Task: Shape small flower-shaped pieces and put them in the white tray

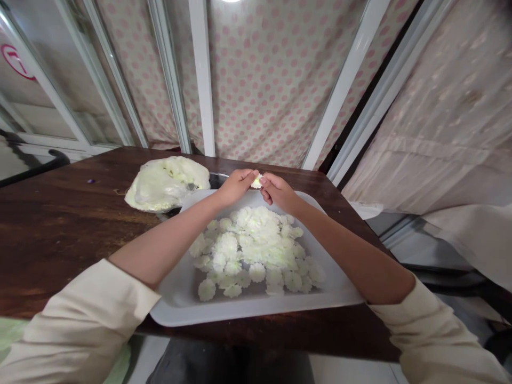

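Note:
My left hand (237,186) and my right hand (280,193) meet above the far rim of the tray, and the fingertips of both pinch a small white flower head (256,181). Below them, a white plastic tray (256,314) holds a heap of several white flower heads (256,245) lying close together. To the left of my left hand sits a plastic bag stuffed with pale flowers (166,184), not touching either hand.
The tray and bag rest on a dark wooden table (60,234). A dark-rimmed container (218,180) is partly hidden behind my left hand. Beyond the table hang a pink-dotted curtain (256,90) and white window frames. Cream sleeves cover my upper arms.

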Demonstrator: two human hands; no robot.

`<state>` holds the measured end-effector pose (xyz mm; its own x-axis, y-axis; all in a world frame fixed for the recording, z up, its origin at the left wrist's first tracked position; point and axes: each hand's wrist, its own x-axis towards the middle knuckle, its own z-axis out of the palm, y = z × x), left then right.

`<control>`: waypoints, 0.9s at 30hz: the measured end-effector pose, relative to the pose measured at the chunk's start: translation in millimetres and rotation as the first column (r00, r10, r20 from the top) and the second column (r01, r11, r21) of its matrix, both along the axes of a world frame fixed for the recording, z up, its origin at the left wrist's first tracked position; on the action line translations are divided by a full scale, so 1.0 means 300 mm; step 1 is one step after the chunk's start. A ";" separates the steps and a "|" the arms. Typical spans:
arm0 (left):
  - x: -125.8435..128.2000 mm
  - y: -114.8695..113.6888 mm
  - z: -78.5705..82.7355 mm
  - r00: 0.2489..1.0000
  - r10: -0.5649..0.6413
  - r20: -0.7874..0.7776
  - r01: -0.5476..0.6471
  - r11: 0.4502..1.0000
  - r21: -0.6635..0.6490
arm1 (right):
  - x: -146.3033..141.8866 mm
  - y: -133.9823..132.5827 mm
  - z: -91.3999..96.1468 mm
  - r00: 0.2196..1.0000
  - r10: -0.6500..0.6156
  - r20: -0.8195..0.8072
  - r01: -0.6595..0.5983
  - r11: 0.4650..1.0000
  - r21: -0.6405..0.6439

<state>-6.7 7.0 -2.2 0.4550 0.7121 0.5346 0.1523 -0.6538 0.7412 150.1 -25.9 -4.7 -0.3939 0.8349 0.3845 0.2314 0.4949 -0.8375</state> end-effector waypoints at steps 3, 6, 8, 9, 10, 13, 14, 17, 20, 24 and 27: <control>0.002 -0.008 0.005 0.994 0.083 -0.072 -0.080 0.996 0.037 | -0.002 0.002 -0.003 1.000 0.005 -0.020 -0.005 1.000 -0.012; 0.005 -0.009 0.004 0.980 0.164 -0.108 -0.163 0.986 0.025 | -0.004 0.004 -0.004 1.000 0.005 -0.029 -0.006 0.999 -0.050; 0.004 0.002 0.000 0.974 0.217 -0.069 -0.216 0.976 0.011 | -0.003 0.006 -0.003 0.999 -0.018 -0.027 0.016 0.997 -0.070; 0.001 0.009 -0.002 0.968 0.247 -0.038 -0.246 0.969 0.010 | -0.001 0.009 -0.002 0.999 -0.035 -0.027 0.033 0.997 -0.077; -0.003 0.016 -0.004 0.961 0.278 -0.011 -0.277 0.961 0.014 | 0.001 0.012 -0.002 0.998 -0.055 -0.030 0.052 0.995 -0.083; -0.013 0.026 0.000 0.944 0.330 -0.013 -0.330 0.943 0.039 | 0.008 0.026 -0.002 0.990 -0.132 -0.051 0.126 0.987 -0.104; -0.015 0.022 0.004 0.947 0.321 -0.026 -0.319 0.947 0.043 | 0.011 0.031 -0.001 0.985 -0.164 -0.056 0.157 0.982 -0.109; -0.013 0.000 0.016 0.971 0.226 -0.083 -0.224 0.974 0.033 | 0.019 0.044 0.004 0.965 -0.256 -0.066 0.246 0.961 -0.128; -0.006 -0.022 0.021 0.973 0.151 -0.173 -0.156 0.988 -0.012 | 0.028 0.050 0.011 0.955 -0.288 -0.070 0.277 0.951 -0.135; -0.002 -0.025 0.015 0.980 0.108 -0.167 -0.126 0.987 -0.097 | 0.036 0.047 0.014 0.966 -0.252 -0.065 0.247 0.966 -0.081; -0.003 -0.013 0.008 0.990 0.098 -0.103 -0.110 0.988 -0.113 | 0.035 0.042 0.006 0.983 -0.182 -0.037 0.181 0.983 -0.031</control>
